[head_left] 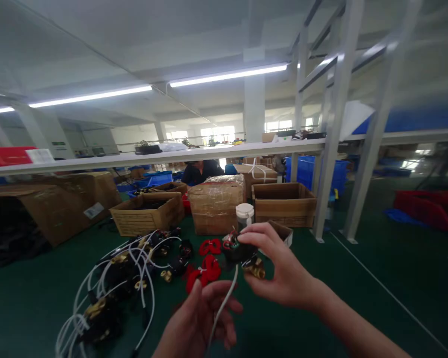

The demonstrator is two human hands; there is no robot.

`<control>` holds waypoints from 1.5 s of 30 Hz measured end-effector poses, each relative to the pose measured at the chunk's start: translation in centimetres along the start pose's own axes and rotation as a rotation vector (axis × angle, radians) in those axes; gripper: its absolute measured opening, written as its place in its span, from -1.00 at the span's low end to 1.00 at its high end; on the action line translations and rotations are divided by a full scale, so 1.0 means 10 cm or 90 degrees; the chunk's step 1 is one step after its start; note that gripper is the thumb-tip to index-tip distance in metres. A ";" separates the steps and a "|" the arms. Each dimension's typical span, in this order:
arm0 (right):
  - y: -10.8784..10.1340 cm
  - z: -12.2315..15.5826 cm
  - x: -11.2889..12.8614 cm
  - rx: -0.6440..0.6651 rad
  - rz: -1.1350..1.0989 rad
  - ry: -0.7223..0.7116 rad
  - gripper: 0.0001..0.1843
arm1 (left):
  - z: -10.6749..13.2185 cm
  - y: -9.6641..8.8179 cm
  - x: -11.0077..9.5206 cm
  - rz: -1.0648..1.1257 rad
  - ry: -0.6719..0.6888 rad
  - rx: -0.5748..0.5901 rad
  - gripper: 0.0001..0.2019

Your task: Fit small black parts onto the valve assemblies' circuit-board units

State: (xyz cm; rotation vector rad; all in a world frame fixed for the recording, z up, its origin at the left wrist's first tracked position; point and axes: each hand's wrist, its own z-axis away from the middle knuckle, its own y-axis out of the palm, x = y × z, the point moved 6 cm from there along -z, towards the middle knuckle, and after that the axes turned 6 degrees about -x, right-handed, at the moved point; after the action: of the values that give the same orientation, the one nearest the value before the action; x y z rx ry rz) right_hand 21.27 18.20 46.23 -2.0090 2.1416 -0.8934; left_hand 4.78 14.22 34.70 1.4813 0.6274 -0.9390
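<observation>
Your right hand (279, 263), thumb below and fingers above, is closed round a rounded black housing (233, 254), right of centre in the lower half of the frame; fine red and green wires sprout from its top and a threaded, shiny brass fitting (259, 270) juts out beneath your fingers. Your left hand (205, 320), at bottom centre, is half open with fingers loosely curled; a smooth white cable (225, 301) runs down from the housing across it, though whether you grip it cannot be told. Just beyond lie soft, looped bundles of red wire (211, 268) on the dark green desk (320, 318). At lower left spreads a tangle of black and brass assemblies (123, 261) with curving white leads, a small brass piece (166, 276) near its right edge. Farther back, mid-frame, stand a clear canister with a white lid (244, 213), a creased carton under glossy tape (218, 204), and open corrugated boxes (283, 211) either side. Smooth pale metal posts (331, 124) rise at upper right.
</observation>
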 end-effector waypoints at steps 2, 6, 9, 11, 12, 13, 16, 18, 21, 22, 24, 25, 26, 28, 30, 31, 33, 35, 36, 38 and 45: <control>0.08 0.39 -0.34 0.042 -0.007 0.049 -0.24 | -0.15 0.07 0.38 -0.033 -0.031 -0.023 -0.39; 0.13 1.05 -0.94 0.056 0.018 0.139 -0.32 | -0.55 0.02 1.11 -0.174 -0.043 -0.114 -0.36; 0.15 1.40 -1.25 0.096 0.065 0.161 -0.40 | -0.79 0.02 1.44 -0.358 -0.002 -0.154 -0.47; 0.15 1.56 -1.43 0.116 0.111 0.161 -0.43 | -0.88 0.07 1.51 -0.526 0.037 -0.166 -0.60; 0.15 1.62 -1.51 0.127 0.147 0.151 -0.44 | -0.90 0.11 1.51 -0.611 0.054 -0.164 -0.64; 0.15 1.67 -1.58 0.140 0.185 0.133 -0.46 | -0.91 0.15 1.50 -0.690 0.071 -0.155 -0.65; 0.17 1.77 -1.73 0.174 0.261 0.075 -0.53 | -0.89 0.18 1.39 -0.860 0.107 -0.154 -0.75; 0.17 1.80 -1.77 0.178 0.265 0.065 -0.55 | -0.88 0.11 1.30 -0.892 0.110 -0.209 -0.80; 0.14 1.82 -1.74 0.180 0.252 0.082 -0.51 | -0.93 0.00 1.23 -0.795 0.134 -0.261 -0.50; 0.12 1.83 -1.71 0.181 0.243 0.088 -0.49 | -0.97 0.00 1.22 -0.759 0.158 -0.246 -0.35; 0.08 1.83 -1.63 0.172 0.211 0.100 -0.47 | -1.06 0.05 1.22 -0.720 0.214 -0.190 -0.13; 0.05 1.84 -1.60 0.163 0.190 0.110 -0.47 | -1.10 0.09 1.22 -0.717 0.239 -0.164 -0.08; 0.02 1.84 -1.57 0.152 0.166 0.122 -0.48 | -1.13 0.13 1.22 -0.716 0.259 -0.140 -0.07; -0.04 1.85 -1.54 0.125 0.110 0.159 -0.47 | -1.18 0.20 1.23 -0.714 0.283 -0.112 -0.09; -0.08 1.85 -1.54 0.092 0.049 0.209 -0.40 | -1.20 0.25 1.21 -0.718 0.299 -0.110 -0.12; -0.10 1.86 -1.55 0.075 0.019 0.233 -0.34 | -1.21 0.27 1.20 -0.724 0.307 -0.113 -0.15; -0.11 1.86 -1.57 0.051 -0.030 0.273 -0.25 | -1.21 0.31 1.18 -0.743 0.319 -0.123 -0.23; -0.10 1.85 -1.58 0.040 -0.054 0.298 -0.21 | -1.22 0.34 1.16 -0.766 0.324 -0.133 -0.33; -0.09 1.85 -1.58 0.040 -0.055 0.304 -0.20 | -1.22 0.36 1.15 -0.775 0.325 -0.137 -0.36; -0.08 1.85 -1.58 0.042 -0.048 0.309 -0.19 | -1.22 0.39 1.15 -0.783 0.325 -0.134 -0.39; -0.06 1.89 -1.57 0.060 -0.024 0.295 -0.25 | -1.14 0.48 1.18 -0.764 0.364 -0.147 -0.47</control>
State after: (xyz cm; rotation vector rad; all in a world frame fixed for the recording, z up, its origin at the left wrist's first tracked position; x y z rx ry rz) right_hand 32.19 26.07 25.64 -1.9485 2.2167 -1.5654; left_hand 17.17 23.04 26.94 1.0724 2.1005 -1.2310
